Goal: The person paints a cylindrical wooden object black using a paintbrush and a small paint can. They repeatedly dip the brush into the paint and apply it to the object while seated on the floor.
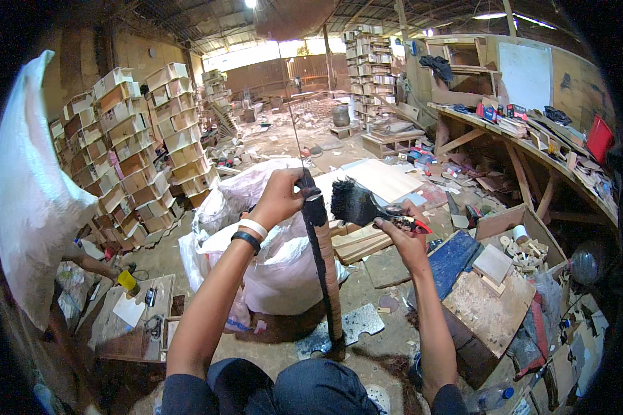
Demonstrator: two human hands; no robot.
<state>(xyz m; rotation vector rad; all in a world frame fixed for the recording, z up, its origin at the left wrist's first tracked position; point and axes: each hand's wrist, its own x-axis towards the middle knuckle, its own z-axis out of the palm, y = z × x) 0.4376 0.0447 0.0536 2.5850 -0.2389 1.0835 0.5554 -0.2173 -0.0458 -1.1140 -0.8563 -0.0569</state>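
Observation:
My left hand [282, 198] is closed around the top end of a long upright pole [322, 266], whose surface is part black and part tan. A thin dark line, a wire or string, rises from this top end. My right hand [408, 236] grips the handle of a wide paintbrush [351, 203]. The brush lies sideways, its black-coated bristles pointing left at the pole with a small gap between them. Down at the pole's foot is a flat sheet [361, 324] spotted with black, between my knees and the white sacks [280, 273].
Wooden box stacks [128, 131] stand back left. Another person's arm [93, 264] is at the left, near a yellow cup [127, 279] and a low wooden table [135, 335]. To my right sits a wooden crate [491, 318] with scraps; a cluttered workbench [495, 126] lies beyond.

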